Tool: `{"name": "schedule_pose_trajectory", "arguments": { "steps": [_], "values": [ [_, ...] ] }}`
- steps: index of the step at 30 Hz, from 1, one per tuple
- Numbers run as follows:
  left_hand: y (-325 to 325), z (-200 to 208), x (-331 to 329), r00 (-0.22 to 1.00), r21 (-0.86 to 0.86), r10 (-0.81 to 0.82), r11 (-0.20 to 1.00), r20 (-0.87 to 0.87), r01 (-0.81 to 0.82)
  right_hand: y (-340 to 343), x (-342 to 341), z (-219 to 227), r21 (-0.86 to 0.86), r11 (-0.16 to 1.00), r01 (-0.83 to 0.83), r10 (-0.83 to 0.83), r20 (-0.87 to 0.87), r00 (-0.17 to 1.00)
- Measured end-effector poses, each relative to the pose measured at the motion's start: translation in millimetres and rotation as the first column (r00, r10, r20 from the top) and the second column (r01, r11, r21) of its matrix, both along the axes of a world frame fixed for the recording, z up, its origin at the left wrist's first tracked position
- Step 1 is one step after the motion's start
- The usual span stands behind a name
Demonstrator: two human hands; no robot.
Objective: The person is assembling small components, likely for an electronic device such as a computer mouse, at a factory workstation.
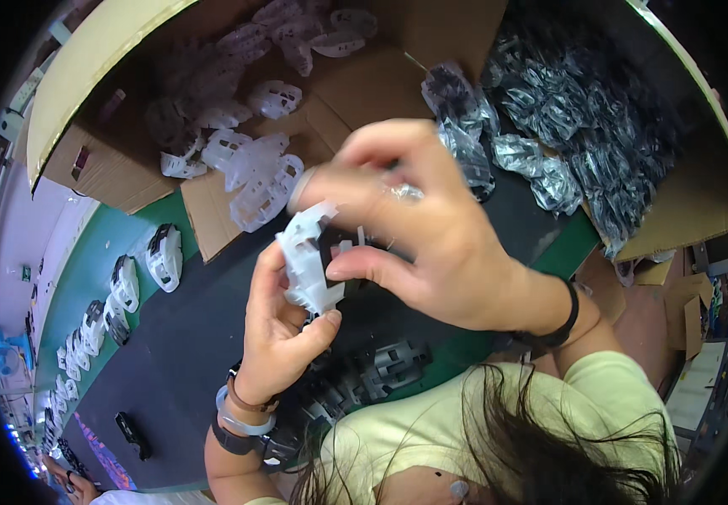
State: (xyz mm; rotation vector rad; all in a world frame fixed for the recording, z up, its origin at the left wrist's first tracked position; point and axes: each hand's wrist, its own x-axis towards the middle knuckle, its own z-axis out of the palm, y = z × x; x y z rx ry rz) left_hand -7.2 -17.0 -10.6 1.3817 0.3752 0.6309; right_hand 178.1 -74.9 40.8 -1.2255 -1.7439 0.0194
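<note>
Plainly, left hand [284, 332]: grasping the white part [303, 261] between thumb and fingers, presumably to steady it and leave its right side free.
Right hand [440, 231]: half-curled and blurred at the part's right; we cannot tell whether it pinches anything.
White part's place: above the dark desk [196, 362], between both hands.
White part's look: slightly translucent plastic, angular, with openings and jutting edges.
Far-left shells [246, 198]: similar pale pieces in a cardboard box [107, 172], likely for easy reach.
Far-right bags [549, 105]: dark pieces in clear wrapping, heaped in another box [690, 210], perhaps against scratches.
Left row [164, 259]: white-and-black pieces lined along the desk, we suppose for order.
</note>
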Motion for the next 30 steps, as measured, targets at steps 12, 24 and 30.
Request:
{"name": "schedule_pose_trajectory", "arguments": {
  "steps": [12,24,30],
  "values": [
    [-1,-10,6,0.995,0.085,0.053,0.995,0.083,-0.060,-11,-5,-22,-0.122,0.958,-0.259,0.076,-0.765,0.640],
    [5,-20,6,0.994,-0.082,0.065,0.995,0.084,-0.058,2,-6,-39,-0.213,0.974,-0.075,-0.065,-0.584,0.809],
    [17,-30,-7,1.000,0.003,-0.004,1.000,0.012,0.004,2,1,-43,-0.259,0.826,-0.501,0.125,-0.783,0.609]
  ]
}}
